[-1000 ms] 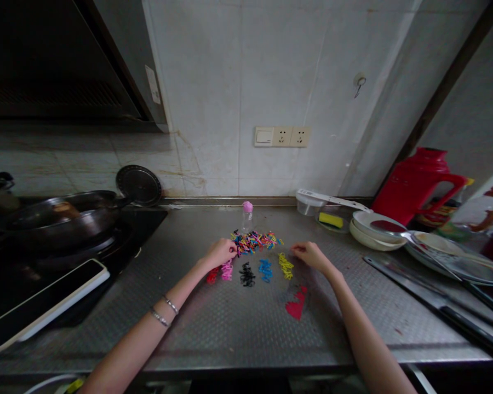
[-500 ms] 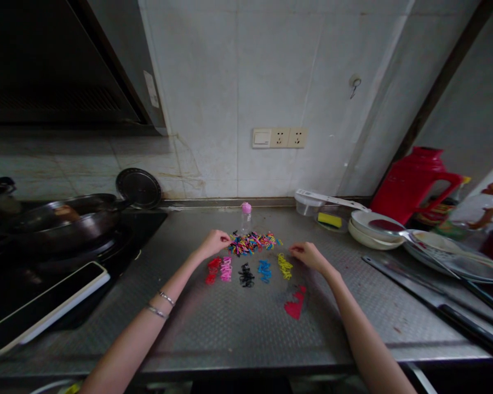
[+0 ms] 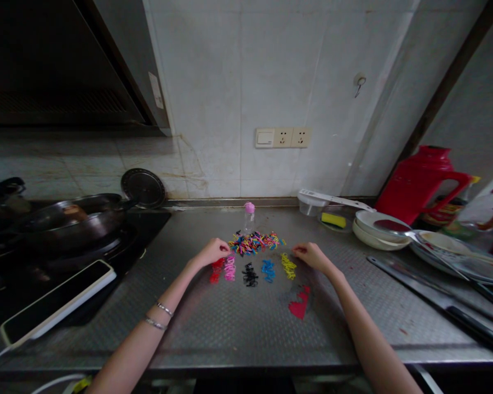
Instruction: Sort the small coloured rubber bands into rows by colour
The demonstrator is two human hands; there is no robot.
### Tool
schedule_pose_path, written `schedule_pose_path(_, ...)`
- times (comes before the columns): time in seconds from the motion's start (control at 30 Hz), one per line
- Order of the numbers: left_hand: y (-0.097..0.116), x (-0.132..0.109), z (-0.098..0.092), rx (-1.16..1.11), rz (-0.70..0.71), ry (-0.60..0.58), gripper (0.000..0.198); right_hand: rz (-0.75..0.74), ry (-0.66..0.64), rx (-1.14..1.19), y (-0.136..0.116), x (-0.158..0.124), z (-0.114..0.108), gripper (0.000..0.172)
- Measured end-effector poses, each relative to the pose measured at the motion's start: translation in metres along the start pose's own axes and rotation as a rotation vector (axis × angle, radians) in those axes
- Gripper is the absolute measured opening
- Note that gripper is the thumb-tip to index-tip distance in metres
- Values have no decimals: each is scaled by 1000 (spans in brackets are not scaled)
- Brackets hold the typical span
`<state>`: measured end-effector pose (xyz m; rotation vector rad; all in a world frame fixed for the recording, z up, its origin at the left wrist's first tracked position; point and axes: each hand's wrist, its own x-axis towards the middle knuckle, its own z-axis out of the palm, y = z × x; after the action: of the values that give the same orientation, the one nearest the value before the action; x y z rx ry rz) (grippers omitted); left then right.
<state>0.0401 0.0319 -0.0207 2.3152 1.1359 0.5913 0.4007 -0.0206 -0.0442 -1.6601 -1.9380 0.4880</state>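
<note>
A mixed pile of small coloured rubber bands (image 3: 256, 242) lies on the steel counter (image 3: 246, 323). In front of it sit sorted little heaps: red (image 3: 216, 270), pink (image 3: 229, 268), black (image 3: 250, 274), blue (image 3: 268, 270) and yellow (image 3: 288, 265). My left hand (image 3: 212, 251) is closed in a pinch just above the red heap, at the pile's left end, seemingly on a red band. My right hand (image 3: 310, 255) rests curled on the counter right of the yellow heap, its fingers together. A small bottle with a pink cap (image 3: 249, 215) stands behind the pile.
A red patch (image 3: 299, 305) lies nearer me on the counter. At left are a wok (image 3: 66, 221) on the hob and a phone (image 3: 57, 301). At right stand stacked plates (image 3: 378, 227), a yellow sponge (image 3: 333, 220), a red jug (image 3: 419, 183) and long utensils (image 3: 435, 301).
My left hand drew back from the mixed pile toward the red heap. My right hand stayed beside the yellow heap. The camera shifted slightly.
</note>
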Motion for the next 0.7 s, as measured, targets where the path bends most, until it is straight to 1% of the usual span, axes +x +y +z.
schedule_pose_path(0.13,-2,-1,2,24,20,-35,21,-1,-5,-4,1,1,0,30)
schedule_pose_path(0.23,-3,-3,2,16,5,-56,21,1,-7,-16,1,1,0,30)
schedule_pose_path(0.37,-4,-3,3,-19,-20,-54,22,4,-1,-16,1,1,0,29)
schedule_pose_path(0.53,-5,-3,4,-50,-7,-61,23,23,-1,5,3,1,2,29)
schedule_pose_path(0.7,-5,-5,0,-64,-4,-50,23,15,27,-1,3,0,3,28)
